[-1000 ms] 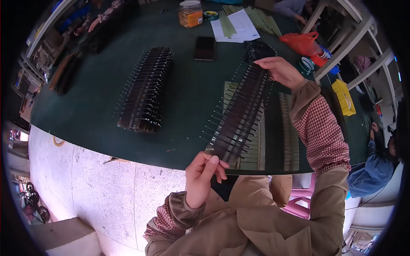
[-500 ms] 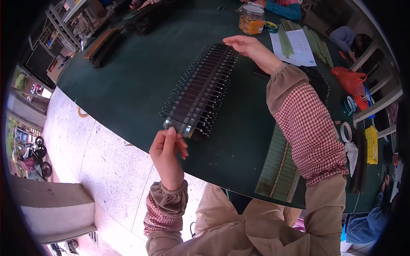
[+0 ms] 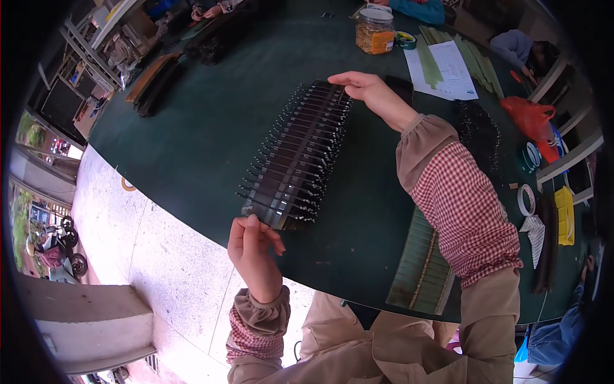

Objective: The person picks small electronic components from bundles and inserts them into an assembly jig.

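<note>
- Dark green worktop fills most of the view, its curved near edge running above a pale speckled floor.
- At the middle of the worktop, a dark strip lies lengthwise along the top of a dark stack; thin rods with pale tips stick out along both sides.
- Left hand is at the strip's near end, fingers clamped on it, the thumb laid over the edge.
- Right hand is at the far end, fingers stretched across the corner; I cannot tell whether they grip it or only rest there.
- Beside the right forearm, partly covered by its checked sleeve, lies a green slatted panel.
- Past the right hand are a lidded jar, a green tape roll, white paper and green strips.
- Farther right sit a black bundle, a red bag, a white roll and a yellow tray.
- Well apart on the left lies a brown-and-black pile.
</note>
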The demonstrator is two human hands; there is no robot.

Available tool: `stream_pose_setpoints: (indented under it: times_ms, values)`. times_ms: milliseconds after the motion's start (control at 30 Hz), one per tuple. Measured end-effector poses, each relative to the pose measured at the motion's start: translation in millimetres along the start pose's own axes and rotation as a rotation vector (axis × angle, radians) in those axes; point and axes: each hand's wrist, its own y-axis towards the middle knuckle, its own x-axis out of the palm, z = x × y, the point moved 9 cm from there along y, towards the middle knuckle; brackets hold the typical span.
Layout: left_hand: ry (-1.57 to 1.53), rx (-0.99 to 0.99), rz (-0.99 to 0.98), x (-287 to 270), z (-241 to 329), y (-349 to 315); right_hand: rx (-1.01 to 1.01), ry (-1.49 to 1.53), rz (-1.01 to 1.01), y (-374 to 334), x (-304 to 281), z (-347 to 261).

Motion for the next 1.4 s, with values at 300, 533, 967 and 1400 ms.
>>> stream_pose_setpoints:
  times_ms: [300, 533, 967, 1400]
  values:
    - [0.025, 0.026, -0.046, 6, -6, -5, -0.016, 0.008, 0.010, 3, -5, 6]
    - [0.035, 0.040, -0.073, 1, -5, -10, -0.064, 0.017, 0.085, -3, -2, 3]
    - [0.250, 0.069, -0.629, 82, -37, -84, 0.270, -0.590, 0.174, -284, -182, 41]
    - [0.453, -0.140, -0.898, 122, -82, -118, 0.812, -0.680, 1.131, -690, -383, 111]
